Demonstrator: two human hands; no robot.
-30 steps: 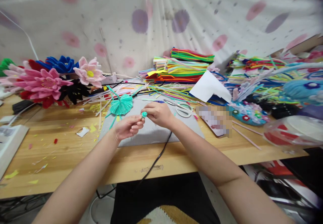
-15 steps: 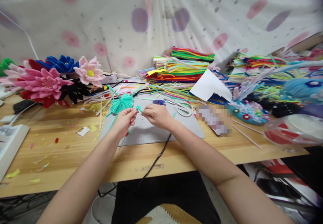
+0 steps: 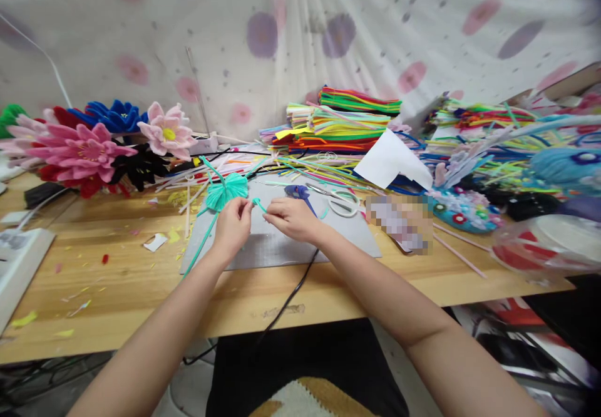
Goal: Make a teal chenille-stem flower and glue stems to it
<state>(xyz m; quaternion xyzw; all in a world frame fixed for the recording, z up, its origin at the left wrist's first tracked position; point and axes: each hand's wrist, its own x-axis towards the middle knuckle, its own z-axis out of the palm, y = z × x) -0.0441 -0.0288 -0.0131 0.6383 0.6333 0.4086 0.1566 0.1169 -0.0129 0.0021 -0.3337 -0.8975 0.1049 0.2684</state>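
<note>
A short teal pipe cleaner (image 3: 259,205) with a curled end bridges the small gap between my hands. My left hand (image 3: 233,226) is closed in a pinch at its curled end. From the other side, the fingertips of my right hand (image 3: 295,218) pinch the same piece. Just beyond my left hand lies a teal fan-shaped pipe-cleaner piece (image 3: 228,190), with stems sticking out of it. Under both hands is a grey board (image 3: 267,253). A purple-blue glue gun (image 3: 300,193) rests behind my right hand, partly hidden by it. Scissors (image 3: 345,204) lie to its right.
Fuzzy flowers (image 3: 82,148) stand at the left, near a white power strip (image 3: 23,263). Bundled pipe cleaners (image 3: 338,126) are stacked at the back. White paper (image 3: 392,160) leans before them. A black cord (image 3: 293,295) crosses the table's front edge. A clear container (image 3: 539,248) sits at right.
My left hand has turned, its fingers now curled closer together. More of the teal pipe cleaner shows between the hands. A long teal stem now shows left of my left wrist; more of the glue gun is visible.
</note>
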